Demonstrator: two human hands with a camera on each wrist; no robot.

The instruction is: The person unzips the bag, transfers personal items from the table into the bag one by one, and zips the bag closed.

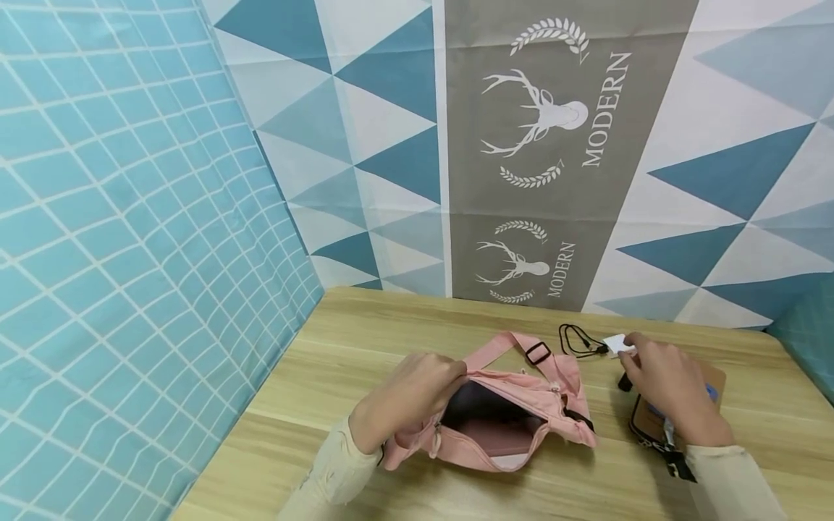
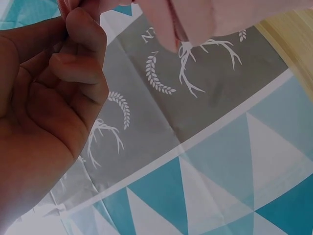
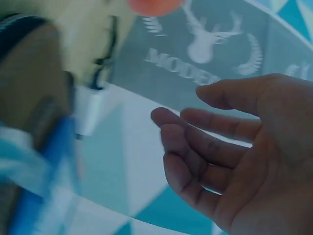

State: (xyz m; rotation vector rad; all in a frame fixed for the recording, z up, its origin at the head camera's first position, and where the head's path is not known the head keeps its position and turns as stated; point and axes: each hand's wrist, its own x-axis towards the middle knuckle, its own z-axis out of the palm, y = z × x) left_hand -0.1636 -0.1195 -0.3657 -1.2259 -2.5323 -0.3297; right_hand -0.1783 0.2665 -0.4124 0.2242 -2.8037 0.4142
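Note:
A pink waist bag (image 1: 485, 423) lies on the table with its zipped mouth spread wide, showing a dark lining and something pink and white inside. My left hand (image 1: 417, 394) pinches the bag's upper left edge; its curled fingers (image 2: 85, 32) also show against pink fabric in the left wrist view. Beyond the bag to the right is a small white block (image 1: 615, 345) with a thin black cable (image 1: 576, 340) beside it. My right hand (image 1: 674, 387) hovers right by that block, its fingers (image 3: 176, 142) loosely bent with nothing between them in the right wrist view.
Under and beside my right forearm lies a flat brown item (image 1: 715, 376) with a blue part, a dark zipped edge and a black strap (image 1: 680, 463). The bag's pink strap (image 1: 495, 351) loops behind it. Patterned cloth walls (image 1: 365, 181) stand at the back and left.

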